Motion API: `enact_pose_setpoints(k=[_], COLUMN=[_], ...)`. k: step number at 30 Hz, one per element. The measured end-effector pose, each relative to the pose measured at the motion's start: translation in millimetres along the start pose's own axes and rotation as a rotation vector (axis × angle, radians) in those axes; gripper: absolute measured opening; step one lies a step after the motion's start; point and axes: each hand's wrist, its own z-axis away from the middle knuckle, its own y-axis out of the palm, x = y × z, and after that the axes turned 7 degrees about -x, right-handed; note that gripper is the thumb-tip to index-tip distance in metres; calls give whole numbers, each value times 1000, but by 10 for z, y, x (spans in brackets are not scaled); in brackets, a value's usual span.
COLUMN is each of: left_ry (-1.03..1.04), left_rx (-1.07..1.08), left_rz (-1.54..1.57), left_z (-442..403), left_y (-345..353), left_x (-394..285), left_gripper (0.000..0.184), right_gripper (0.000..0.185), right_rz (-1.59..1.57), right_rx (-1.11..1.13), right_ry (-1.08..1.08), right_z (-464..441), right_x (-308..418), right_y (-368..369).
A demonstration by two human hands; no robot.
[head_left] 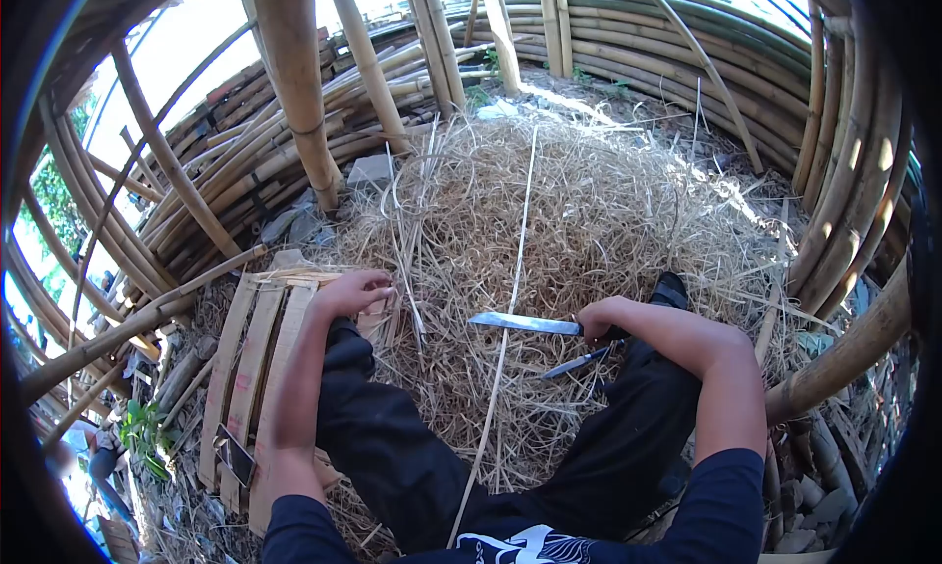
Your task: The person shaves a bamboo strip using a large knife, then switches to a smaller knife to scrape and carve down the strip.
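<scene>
My right hand (601, 319) is closed around the handle of a long knife (528, 322), its shiny blade pointing left. A long thin bamboo strip (524, 232) runs from the far shavings down toward my lap, and the blade crosses it. Below that knife, a second blade (577, 363) lies near my right leg, its handle end hidden. My left hand (359, 291) is held over my left knee beside a wooden slatted crate (253, 368); its fingers are curled, and whatever is between them is too small to tell.
Curly bamboo shavings (589, 201) cover the ground ahead. Stacked bamboo poles (677, 63) line the back, and upright poles (294, 83) stand at the front left. A thick pole (854, 343) slants at the right. A phone (235, 456) rests on the crate. Part of a person (103, 466) shows at far left.
</scene>
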Motion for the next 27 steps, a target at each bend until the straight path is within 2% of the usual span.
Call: enact_pose_setpoints(k=[1,2,3,5,7,11,13,14,15,16,17,18,20,23,26,27], left_ry=[65,-90,-85,-250,-227,-231,-139,-61,-72,35,139,167,244,260,190,164], left_rx=[-72,-11,-18,43,53,-33,-93,-139,-134,-211,-291,-302,-273,-228,-386,-429], left_rz=[-24,-74,-75,-49,18,-84,-233,-245,-244,-243,-241,-162,27,-11,-24,-44], left_z=[41,101,186,301,353,549,645,725,805,897,998,1119,1286,1410,1407,1420], left_y=[-4,-29,-52,-63,-68,-66,-21,28,103,212,334,466,742,880,875,862], left_x=[-32,-57,-123,-191,-109,-243,-283,-333,-402,-486,-586,-756,-839,-801,-789,-773], left_gripper=[48,49,49,52,56,49,58,55,55,51,48,44,36,35,32,30], right_gripper=[33,28,28,25,25,27,31,34,35,33,34,38,42,45,41,41], right_rz=[-27,-20,-18,-2,-13,-5,8,-32,-97,-110,5,38,-98,-237,-635,-615], right_rx=[45,32,23,-31,-27,-15,-176,-226,-210,-331,-426,-467,-477,-671,-732,-719], right_ry=[11,3,7,17,38,43,12,37,43,3,0,-15,-44,-65,20,0], right_z=[-34,-89,-163,-284,-270,-37,272,410,670,626,428,522,707,1008,1384,1408], right_x=[-29,-54,-87,-156,-146,-9,141,210,305,279,190,226,217,229,358,359], right_y=[17,50,104,167,154,45,-107,-205,-389,-404,-373,-474,-652,-788,-931,-948])
